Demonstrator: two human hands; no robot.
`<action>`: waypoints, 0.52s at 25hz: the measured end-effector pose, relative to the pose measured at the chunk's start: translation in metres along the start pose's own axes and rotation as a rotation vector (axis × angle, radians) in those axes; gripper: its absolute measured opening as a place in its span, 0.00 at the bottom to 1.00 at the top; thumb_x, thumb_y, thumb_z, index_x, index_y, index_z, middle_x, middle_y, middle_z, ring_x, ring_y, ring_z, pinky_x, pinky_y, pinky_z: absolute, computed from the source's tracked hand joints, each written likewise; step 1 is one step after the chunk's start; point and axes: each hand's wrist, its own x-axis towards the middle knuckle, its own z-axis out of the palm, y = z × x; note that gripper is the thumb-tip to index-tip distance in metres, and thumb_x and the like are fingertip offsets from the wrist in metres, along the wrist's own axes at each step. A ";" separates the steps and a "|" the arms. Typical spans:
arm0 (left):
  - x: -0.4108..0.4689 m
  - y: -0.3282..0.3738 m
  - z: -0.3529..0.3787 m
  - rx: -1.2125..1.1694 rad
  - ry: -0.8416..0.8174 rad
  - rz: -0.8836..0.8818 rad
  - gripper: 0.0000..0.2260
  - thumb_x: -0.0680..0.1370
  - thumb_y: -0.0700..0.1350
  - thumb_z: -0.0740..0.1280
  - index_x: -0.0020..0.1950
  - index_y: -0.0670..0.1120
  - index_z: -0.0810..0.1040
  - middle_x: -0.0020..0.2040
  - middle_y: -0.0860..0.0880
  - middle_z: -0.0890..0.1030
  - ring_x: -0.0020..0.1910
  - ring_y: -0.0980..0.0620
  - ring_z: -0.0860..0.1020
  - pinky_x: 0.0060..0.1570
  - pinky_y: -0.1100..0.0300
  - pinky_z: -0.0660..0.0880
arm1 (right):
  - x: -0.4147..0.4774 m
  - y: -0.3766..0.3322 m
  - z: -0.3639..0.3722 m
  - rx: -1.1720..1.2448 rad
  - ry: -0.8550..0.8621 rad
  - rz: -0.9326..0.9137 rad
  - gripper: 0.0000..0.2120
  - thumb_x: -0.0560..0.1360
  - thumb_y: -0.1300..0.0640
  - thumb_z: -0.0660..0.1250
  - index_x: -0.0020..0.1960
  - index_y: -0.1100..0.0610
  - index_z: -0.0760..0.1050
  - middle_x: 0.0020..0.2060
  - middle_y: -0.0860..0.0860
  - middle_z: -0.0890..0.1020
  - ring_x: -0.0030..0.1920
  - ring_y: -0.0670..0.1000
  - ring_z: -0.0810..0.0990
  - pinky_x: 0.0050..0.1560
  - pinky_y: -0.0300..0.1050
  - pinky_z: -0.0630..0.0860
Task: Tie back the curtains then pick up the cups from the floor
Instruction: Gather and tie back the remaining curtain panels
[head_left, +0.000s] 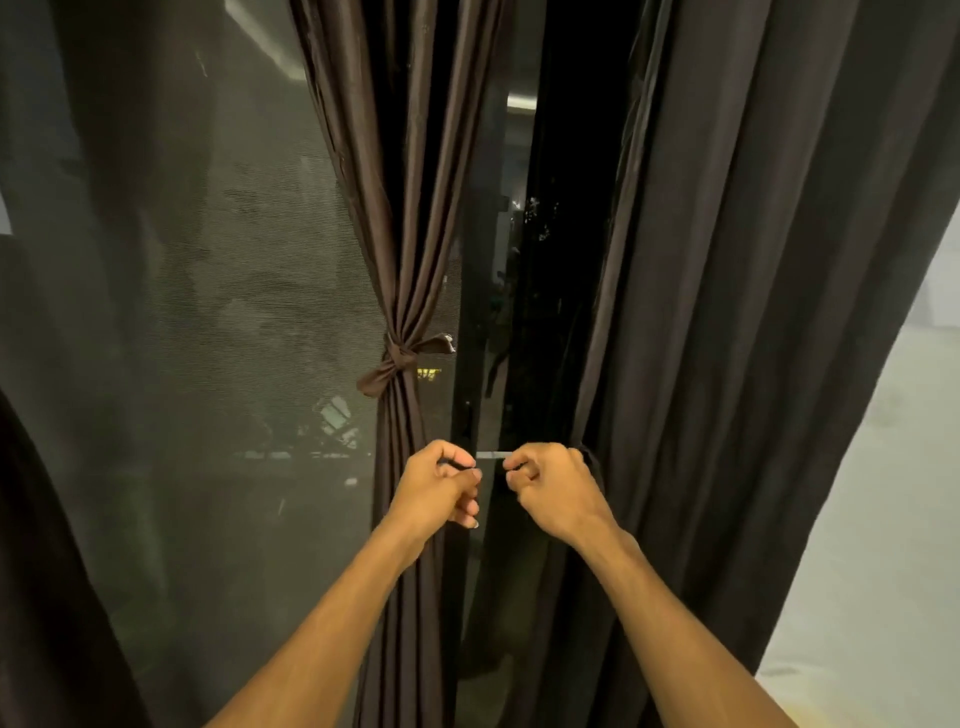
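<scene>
Both hands are working at waist height: left hand (441, 486) and right hand (553, 488) each pinching shut on an end of the tie-back (592, 460) looped around the right curtain (727, 312). I'm judging a knot is needed next. Beside them, the left curtain (410, 234) is already hanging knotted against the dark window (182, 312). No cups showing.

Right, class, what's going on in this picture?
A person stands at a dark window. The left curtain is already gathered and knotted with a tie-back. Both hands, left hand and right hand, hold the ends of another tie beside the right curtain, which hangs loose. No cups show.
</scene>
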 end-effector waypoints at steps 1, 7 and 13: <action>-0.003 0.000 0.016 0.025 0.001 -0.005 0.04 0.78 0.35 0.66 0.51 0.40 0.73 0.33 0.43 0.77 0.29 0.48 0.77 0.33 0.51 0.79 | -0.007 0.013 -0.011 -0.015 -0.019 -0.004 0.10 0.77 0.58 0.64 0.52 0.51 0.82 0.42 0.47 0.85 0.45 0.47 0.83 0.51 0.52 0.81; -0.019 -0.006 0.099 0.059 0.010 -0.065 0.08 0.78 0.36 0.66 0.56 0.44 0.74 0.41 0.41 0.83 0.35 0.47 0.80 0.41 0.49 0.80 | -0.037 0.099 -0.063 -0.049 -0.048 0.066 0.09 0.75 0.58 0.65 0.48 0.49 0.82 0.41 0.44 0.84 0.45 0.46 0.83 0.51 0.52 0.81; -0.022 -0.011 0.158 0.096 0.026 -0.110 0.20 0.77 0.39 0.68 0.67 0.49 0.68 0.49 0.44 0.82 0.41 0.51 0.80 0.44 0.55 0.79 | -0.043 0.153 -0.086 0.005 -0.001 0.122 0.08 0.77 0.57 0.66 0.49 0.48 0.82 0.39 0.43 0.84 0.42 0.43 0.83 0.49 0.50 0.82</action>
